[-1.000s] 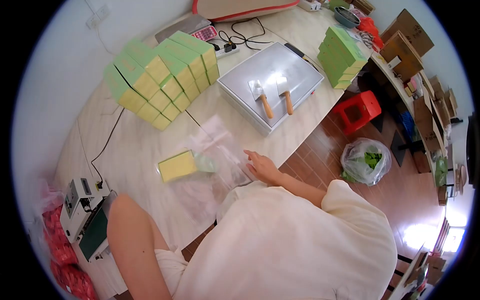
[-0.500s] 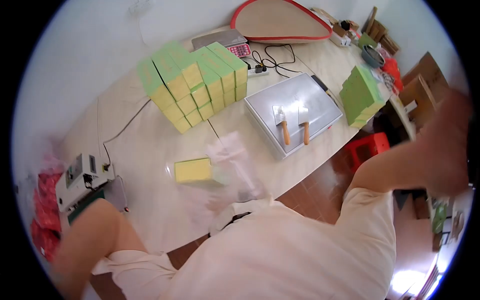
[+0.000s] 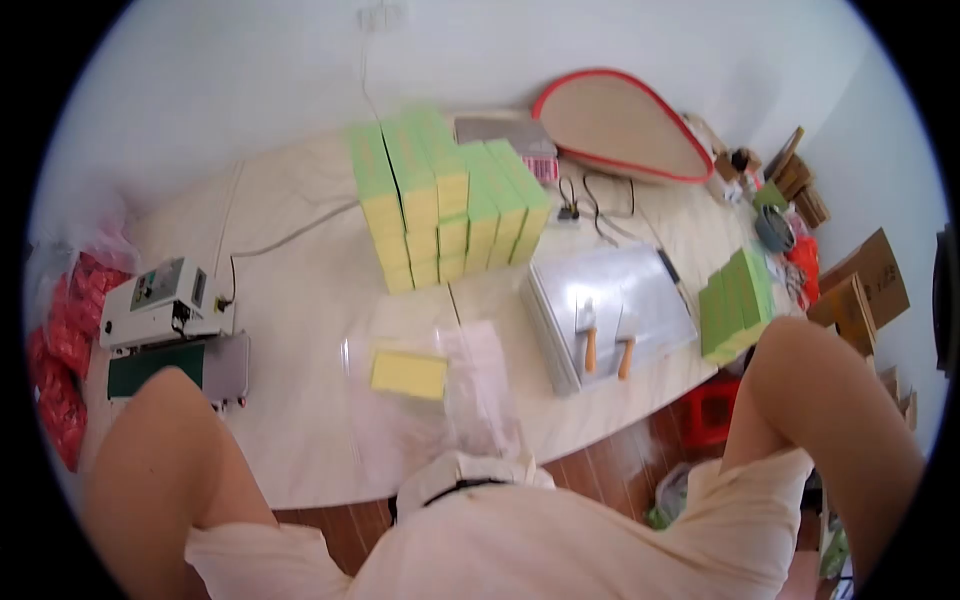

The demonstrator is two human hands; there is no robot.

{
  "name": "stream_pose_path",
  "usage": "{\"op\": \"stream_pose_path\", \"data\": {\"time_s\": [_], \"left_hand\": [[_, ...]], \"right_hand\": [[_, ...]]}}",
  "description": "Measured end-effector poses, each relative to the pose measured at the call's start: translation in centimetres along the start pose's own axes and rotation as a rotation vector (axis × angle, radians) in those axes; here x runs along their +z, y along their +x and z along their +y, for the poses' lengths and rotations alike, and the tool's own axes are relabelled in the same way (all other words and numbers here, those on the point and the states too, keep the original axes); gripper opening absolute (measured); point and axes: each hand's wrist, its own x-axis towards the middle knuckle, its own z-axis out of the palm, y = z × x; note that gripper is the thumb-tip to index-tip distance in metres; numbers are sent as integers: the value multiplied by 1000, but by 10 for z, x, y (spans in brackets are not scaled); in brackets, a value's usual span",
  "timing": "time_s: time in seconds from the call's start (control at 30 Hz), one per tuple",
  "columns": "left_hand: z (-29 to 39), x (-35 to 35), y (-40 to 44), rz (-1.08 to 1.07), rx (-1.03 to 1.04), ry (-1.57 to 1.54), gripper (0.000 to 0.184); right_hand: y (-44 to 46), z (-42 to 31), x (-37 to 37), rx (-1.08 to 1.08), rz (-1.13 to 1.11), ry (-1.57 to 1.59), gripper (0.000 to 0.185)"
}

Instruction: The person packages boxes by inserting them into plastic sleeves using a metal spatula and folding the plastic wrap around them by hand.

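Note:
Both of my arms are bent at the elbow, and neither hand shows. My left arm (image 3: 165,470) rises to an elbow at the table's left front, its forearm dropping out of the picture. On the other side my right arm (image 3: 830,400) bends the same way over the right edge. In front of my body a yellow box (image 3: 410,374) lies on the table, with clear plastic wrap (image 3: 475,400) around and beside it. Behind it stands a stack of green and yellow boxes (image 3: 420,220).
A metal platform (image 3: 640,300) bears two wooden-handled scrapers (image 3: 590,350). Green boxes (image 3: 735,305) stand at the right edge. A machine with a panel (image 3: 165,305) and red bags (image 3: 90,310) are at left. A red-rimmed tray (image 3: 620,125) leans at the back.
The view has turned, so the table's things appear lower and further right. My right hand, blurred at the right edge before, has gone out of view.

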Motion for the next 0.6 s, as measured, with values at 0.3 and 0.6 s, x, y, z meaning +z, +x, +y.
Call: {"op": "stream_pose_path", "data": {"time_s": [0.3, 0.6], "left_hand": [[-9, -13, -31, 71, -70, 163, 44], [-28, -21, -49, 120, -91, 285, 46]], "right_hand": [[-10, 2, 4, 21, 6, -11, 31], [-24, 2, 7, 27, 18, -47, 30]]}}
